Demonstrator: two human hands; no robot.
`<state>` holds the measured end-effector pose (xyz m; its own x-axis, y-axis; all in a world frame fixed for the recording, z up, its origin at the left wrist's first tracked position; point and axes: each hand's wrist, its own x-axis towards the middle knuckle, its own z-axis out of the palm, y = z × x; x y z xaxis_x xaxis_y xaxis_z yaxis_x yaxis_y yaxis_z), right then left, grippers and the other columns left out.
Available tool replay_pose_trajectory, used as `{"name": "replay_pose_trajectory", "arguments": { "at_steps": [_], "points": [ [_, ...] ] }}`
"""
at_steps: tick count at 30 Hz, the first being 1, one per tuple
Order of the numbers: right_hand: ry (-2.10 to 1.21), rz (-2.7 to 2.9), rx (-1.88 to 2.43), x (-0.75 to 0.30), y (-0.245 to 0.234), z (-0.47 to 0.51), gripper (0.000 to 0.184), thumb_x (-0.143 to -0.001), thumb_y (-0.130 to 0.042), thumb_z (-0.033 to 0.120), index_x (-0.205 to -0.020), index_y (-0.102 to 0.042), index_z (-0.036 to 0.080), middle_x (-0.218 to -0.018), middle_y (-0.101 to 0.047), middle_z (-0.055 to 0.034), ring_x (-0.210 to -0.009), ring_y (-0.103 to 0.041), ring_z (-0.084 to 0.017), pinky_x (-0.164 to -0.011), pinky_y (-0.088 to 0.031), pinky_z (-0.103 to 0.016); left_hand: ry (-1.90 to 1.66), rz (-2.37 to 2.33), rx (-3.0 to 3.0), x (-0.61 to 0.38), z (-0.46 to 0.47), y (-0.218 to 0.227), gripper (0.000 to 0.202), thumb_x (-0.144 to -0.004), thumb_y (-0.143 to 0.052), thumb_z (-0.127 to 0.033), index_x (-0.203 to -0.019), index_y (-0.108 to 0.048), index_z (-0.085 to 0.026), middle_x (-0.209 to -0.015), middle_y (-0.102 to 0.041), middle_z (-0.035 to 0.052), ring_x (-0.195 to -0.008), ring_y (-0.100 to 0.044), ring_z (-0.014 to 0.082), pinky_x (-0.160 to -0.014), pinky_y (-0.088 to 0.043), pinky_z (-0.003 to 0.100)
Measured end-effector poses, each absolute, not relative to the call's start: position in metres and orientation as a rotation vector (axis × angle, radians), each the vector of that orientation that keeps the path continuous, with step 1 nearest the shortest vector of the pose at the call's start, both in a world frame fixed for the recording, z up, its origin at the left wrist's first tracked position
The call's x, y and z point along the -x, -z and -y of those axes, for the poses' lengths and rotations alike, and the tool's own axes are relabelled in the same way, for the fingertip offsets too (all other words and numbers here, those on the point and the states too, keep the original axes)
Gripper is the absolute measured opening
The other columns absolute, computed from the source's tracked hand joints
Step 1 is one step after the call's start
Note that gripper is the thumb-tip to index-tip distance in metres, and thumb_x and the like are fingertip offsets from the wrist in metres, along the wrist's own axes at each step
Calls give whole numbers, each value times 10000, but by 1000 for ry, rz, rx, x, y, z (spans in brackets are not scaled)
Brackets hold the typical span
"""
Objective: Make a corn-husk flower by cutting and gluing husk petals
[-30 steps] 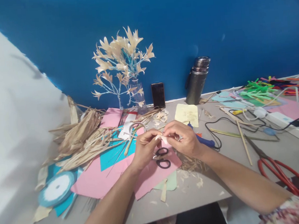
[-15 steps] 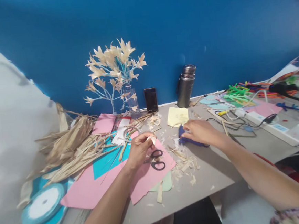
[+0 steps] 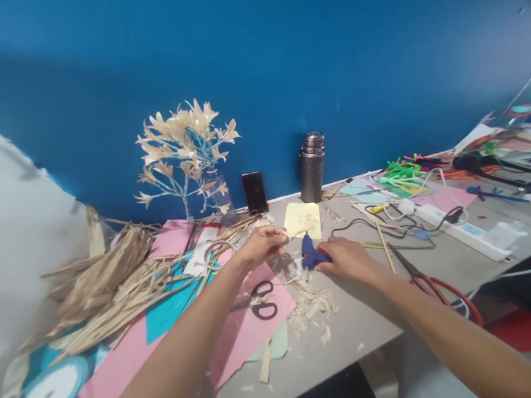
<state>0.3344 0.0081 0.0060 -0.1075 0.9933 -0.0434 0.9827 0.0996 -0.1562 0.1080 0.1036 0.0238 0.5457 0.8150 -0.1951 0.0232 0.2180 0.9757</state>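
Observation:
My right hand [image 3: 346, 259] is closed around the handle end of a blue glue gun [image 3: 310, 252], whose nozzle points up toward a yellow paper square [image 3: 303, 220]. To the left of the nozzle, my left hand [image 3: 264, 245] pinches a small pale husk piece [image 3: 291, 238], mostly covered by the fingers. Black-handled scissors [image 3: 264, 309] lie on pink paper [image 3: 240, 342] below the left hand. Pale husk scraps [image 3: 313, 308] are scattered on the table under the glue gun.
Husk flowers [image 3: 182, 135] on blue stems, a phone [image 3: 254, 192] and a flask [image 3: 313, 167] stand by the wall. Dried husks [image 3: 111, 285] and a ribbon roll [image 3: 49, 397] lie left. Red-handled scissors [image 3: 431, 284], cables and a power strip [image 3: 461, 229] are right.
The right hand has raised the glue gun so its nozzle points up, close to the left hand. The left hand with its husk piece has moved toward the yellow paper. The view has shifted right.

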Motion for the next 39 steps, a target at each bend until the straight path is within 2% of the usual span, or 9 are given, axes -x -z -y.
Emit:
{"name": "replay_pose_trajectory", "arguments": {
  "at_steps": [3,6,10,14,17,21,26,32,39],
  "points": [
    [-239,2228,2006,-335,-6,-6,239,-836,-677,391,-971,-686,193,-982,-707,-106,-923,-642,-253,-689,-358,-275,-597,-866,-1243,-131,-121,-13,304,-564,-888,-260,-704,-664,-111,-597,-642,39,-462,-588,111,-386,-258,177],
    [-260,2174,1983,-343,-8,-5,210,-832,-658,364,-952,-695,195,-940,-723,-85,-882,-649,-237,-672,-362,-270,-565,-897,-1235,-138,-130,-2,302,-594,-876,-263,-690,-624,-128,-515,-625,43,-433,-569,119,-369,-212,174],
    [-428,1779,1818,-369,-13,-1,300,-861,-597,419,-1029,-699,192,-934,-731,-51,-791,-643,-199,-671,-417,-266,-584,-908,-1229,-136,-129,2,328,-603,-883,-294,-693,-609,-138,-542,-641,57,-456,-568,122,-378,-191,178],
    [-397,1440,1675,-388,-19,5,440,-863,-579,546,-988,-719,148,-840,-719,-57,-778,-644,-218,-712,-485,-297,-710,-867,-1249,-126,-113,-11,360,-608,-887,-369,-728,-655,-121,-649,-659,39,-443,-431,46,-408,-187,183],
    [-476,1502,1557,-385,-21,10,476,-879,-575,577,-1031,-717,150,-819,-717,-52,-750,-647,-209,-702,-514,-294,-834,-779,-1263,-113,-92,-19,363,-671,-846,-442,-744,-682,-126,-660,-638,21,-461,-390,40,-438,-204,190],
    [-750,1717,1354,-358,-26,20,548,-845,-654,573,-1203,-648,158,-943,-741,-70,-784,-680,-215,-687,-553,-288,-995,-650,-1193,-94,-68,-20,315,-660,-861,-395,-737,-698,-137,-706,-649,21,-476,-419,48,-477,-257,209],
    [-836,1846,1211,-323,-38,35,450,-871,-620,596,-984,-705,169,-957,-751,-89,-833,-709,-240,-744,-571,-321,-1094,-703,-1232,-77,-57,-18,289,-678,-846,-398,-735,-721,-144,-563,-559,-18,-487,-409,66,-499,-272,220],
    [-698,1896,1142,-316,-37,38,401,-909,-586,570,-948,-674,181,-862,-731,-73,-763,-688,-221,-694,-560,-308,-1137,-693,-1386,-69,-51,-24,198,-763,-785,-338,-716,-742,-150,-627,-604,11,-546,-465,93,-550,-358,241],
    [-596,1990,1157,-312,-30,34,445,-919,-554,607,-990,-667,182,-865,-717,-89,-788,-688,-233,-735,-582,-330,-1169,-676,-1373,-65,-53,-20,126,-748,-796,-282,-767,-763,-162,-679,-633,15,-544,-501,97,-553,-381,245]
  ]
}}
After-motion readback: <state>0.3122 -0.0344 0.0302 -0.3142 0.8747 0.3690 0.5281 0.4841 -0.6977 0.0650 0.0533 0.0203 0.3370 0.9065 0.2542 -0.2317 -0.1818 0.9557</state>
